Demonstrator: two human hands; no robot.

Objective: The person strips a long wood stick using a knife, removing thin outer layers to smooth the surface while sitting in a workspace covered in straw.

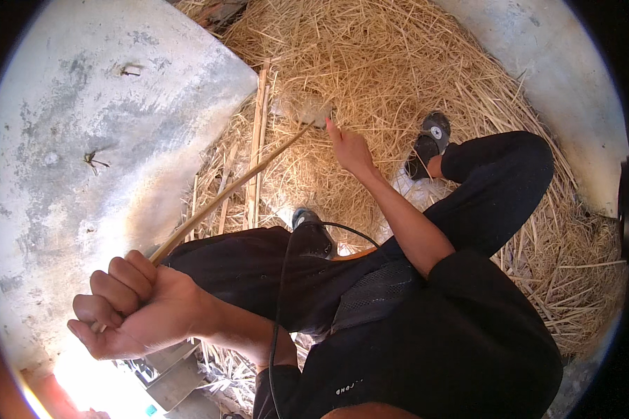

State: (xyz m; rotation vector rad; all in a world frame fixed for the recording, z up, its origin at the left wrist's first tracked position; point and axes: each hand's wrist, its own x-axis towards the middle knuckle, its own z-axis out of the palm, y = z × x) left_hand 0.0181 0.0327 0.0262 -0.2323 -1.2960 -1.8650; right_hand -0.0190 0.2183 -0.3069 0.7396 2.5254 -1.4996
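My left hand (pixel 136 300) is closed in a fist around the near end of a long, thin wooden stick (pixel 223 199). The stick slants up and to the right, away from me, across the front of my bent leg. At its far end my right hand (pixel 351 148) is closed, with one finger pointing along toward the tip. A small dark, thin piece (pixel 321 124) shows beside that finger, touching or close to the stick's end. Whatever lies within the right fingers is mostly hidden, and its kind is unclear.
Loose straw (pixel 370 56) covers the floor around my shoes (pixel 430 140). Long wooden strips (pixel 257 150) lie beside a worn whitish wall (pixel 105 112) on the left. Another pale wall (pixel 559 84) curves along the right. A thin black cable (pixel 284 279) loops over my lap.
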